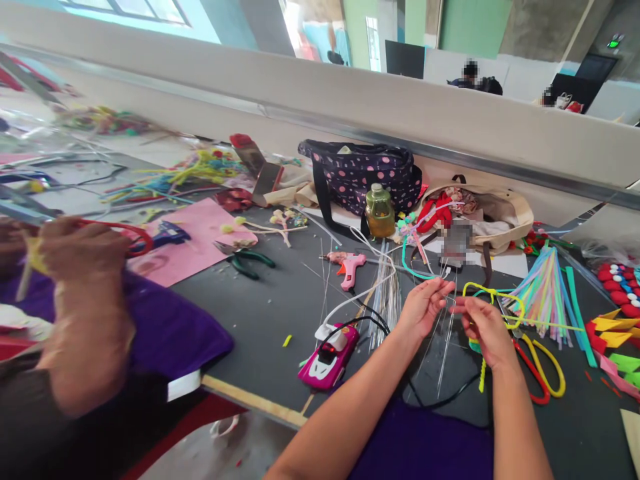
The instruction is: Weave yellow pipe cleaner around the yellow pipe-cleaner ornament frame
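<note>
My left hand (425,308) is raised above the dark table, thumb and fingers pinched together. Close by on its right, my right hand (487,330) has its fingers bent in a pinch, the fingertips almost meeting those of the left. What lies between the fingertips is too fine to make out. Around and behind the right hand, a bright yellow pipe cleaner (520,310) bends in loops; whether the hand grips it cannot be told. Thin metal wires (444,357) lie below the hands. Scissors (549,365) with red and yellow handles lie beside the right wrist.
Left of my hands are a pink glue gun (350,265), a magenta power strip (333,363) with cords, and green-handled pliers (250,261). Pastel pipe cleaners (543,293) fan out at right. A bottle (380,212) and bags stand behind. A co-worker's hand (83,250) holds red-handled scissors.
</note>
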Available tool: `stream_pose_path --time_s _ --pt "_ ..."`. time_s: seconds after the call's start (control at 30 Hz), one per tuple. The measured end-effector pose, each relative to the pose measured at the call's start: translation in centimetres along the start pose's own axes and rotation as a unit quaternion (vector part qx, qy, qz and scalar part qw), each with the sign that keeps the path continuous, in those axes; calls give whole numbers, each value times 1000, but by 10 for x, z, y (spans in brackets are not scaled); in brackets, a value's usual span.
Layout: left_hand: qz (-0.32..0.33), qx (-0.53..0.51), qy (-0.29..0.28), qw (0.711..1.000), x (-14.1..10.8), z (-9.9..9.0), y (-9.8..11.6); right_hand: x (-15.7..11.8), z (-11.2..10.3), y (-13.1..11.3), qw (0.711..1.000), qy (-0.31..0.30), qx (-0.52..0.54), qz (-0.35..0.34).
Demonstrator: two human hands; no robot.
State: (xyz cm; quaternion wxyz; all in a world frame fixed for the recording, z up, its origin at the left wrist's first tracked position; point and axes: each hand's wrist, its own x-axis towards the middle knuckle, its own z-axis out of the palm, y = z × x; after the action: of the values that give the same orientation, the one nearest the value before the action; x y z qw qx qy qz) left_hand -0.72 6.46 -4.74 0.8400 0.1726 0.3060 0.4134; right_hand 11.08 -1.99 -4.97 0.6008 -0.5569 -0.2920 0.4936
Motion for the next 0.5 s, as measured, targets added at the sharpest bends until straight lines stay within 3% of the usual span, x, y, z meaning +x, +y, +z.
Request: stream_pose_path --time_s 0.07,0.13,0.33,0.5 --pt "17 1 -4 1000 -1 0 -1 -2 8 2 997 -67 17 38" --pt "27 17 -14 999 -1 -1 -2 -3 15 4 995 -85 35 50" --pt "43 98 -18 994 4 -6 4 0 18 9 995 -35 85 47" --pt "-10 110 -56 992 8 -9 13 0 16 9 996 -37 75 36"
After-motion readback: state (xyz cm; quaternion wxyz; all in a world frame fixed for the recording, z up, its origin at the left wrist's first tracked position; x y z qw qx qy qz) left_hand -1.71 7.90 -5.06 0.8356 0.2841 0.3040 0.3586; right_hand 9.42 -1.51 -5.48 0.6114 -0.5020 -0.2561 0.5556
